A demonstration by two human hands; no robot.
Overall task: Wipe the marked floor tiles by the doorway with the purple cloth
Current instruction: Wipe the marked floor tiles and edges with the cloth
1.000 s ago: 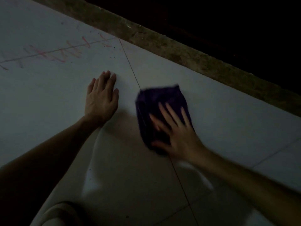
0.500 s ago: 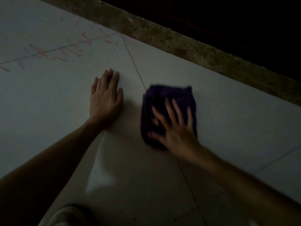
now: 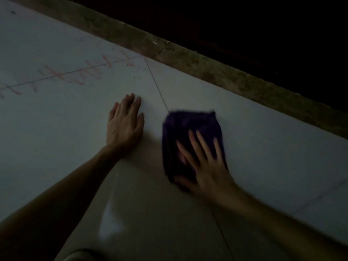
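Observation:
A folded purple cloth (image 3: 190, 127) lies on the pale floor tiles (image 3: 263, 147), over the grout line that runs toward me. My right hand (image 3: 205, 164) presses flat on the cloth's near half with spread, straight fingers; it is motion-blurred. My left hand (image 3: 124, 125) rests flat on the tile just left of the cloth, fingers together and straight, a short gap apart from it. Red scribbled marks (image 3: 75, 74) run along a grout line on the tiles at the far left, beyond my left hand.
A rough brown threshold strip (image 3: 216, 70) borders the tiles diagonally at the top, with a dark doorway (image 3: 263, 25) beyond it. Small dark specks (image 3: 135, 77) dot the tile near the marks. A knee in light fabric (image 3: 79, 256) shows at the bottom edge.
My right hand has slid the cloth a little to the right and back across the grout line. My left hand stays planted on the tile.

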